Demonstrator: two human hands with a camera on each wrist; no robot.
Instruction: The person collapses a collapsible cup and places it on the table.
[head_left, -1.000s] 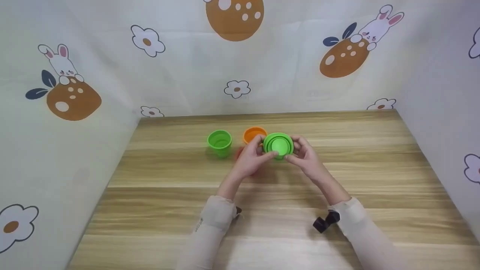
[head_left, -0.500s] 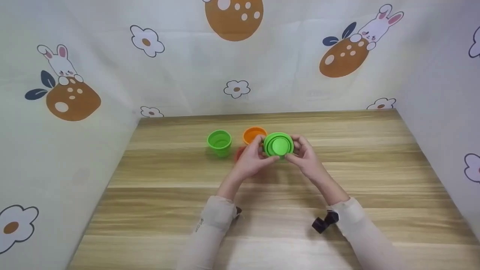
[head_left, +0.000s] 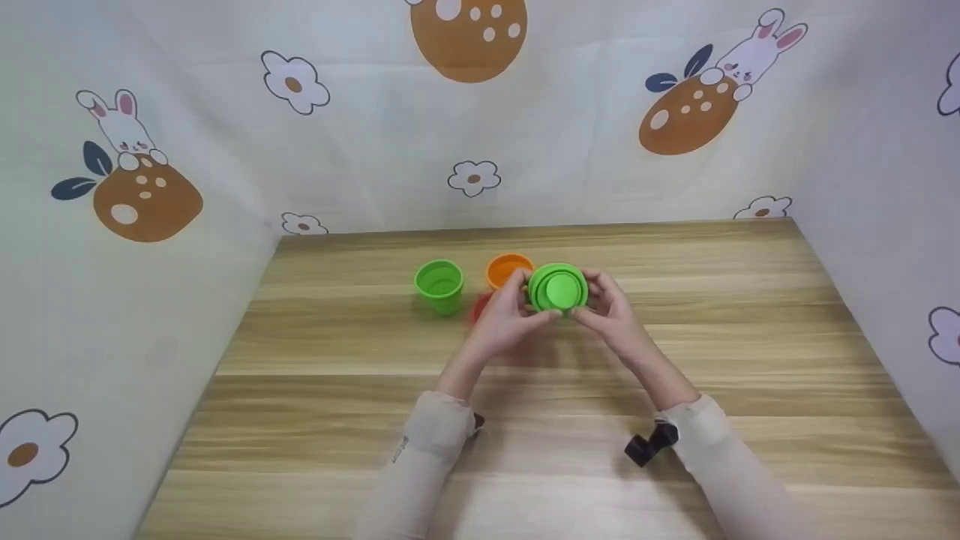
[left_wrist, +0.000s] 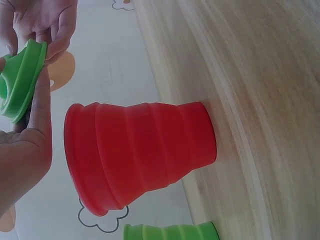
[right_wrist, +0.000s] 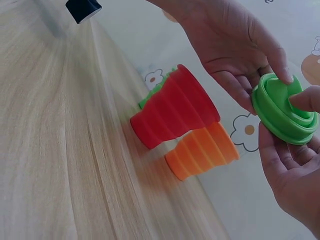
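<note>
A green collapsible cup (head_left: 562, 290), partly folded into stepped rings, is held above the table between both hands. Its small round base faces the head camera. My left hand (head_left: 501, 319) grips its left side, fingers behind the rim and thumb at the lower edge of the base. On the other side my right hand (head_left: 613, 319) grips it likewise, the two thumbs almost meeting. Below and beside the left hand stands a red ribbed cup (left_wrist: 140, 150), mostly hidden by that hand in the head view. An orange cup (head_left: 509, 268) stands just behind it.
Another green cup (head_left: 439, 283) stands upright and extended to the left of the orange one. The wooden table (head_left: 750, 322) meets patterned cloth walls (head_left: 585, 172) at the back and sides. A black wrist-worn device (head_left: 651, 444) hangs by the right sleeve.
The left thumb has slid from the cup's round base down to its lower edge. The held cup has shifted very slightly up and right. The standing cups have not moved.
</note>
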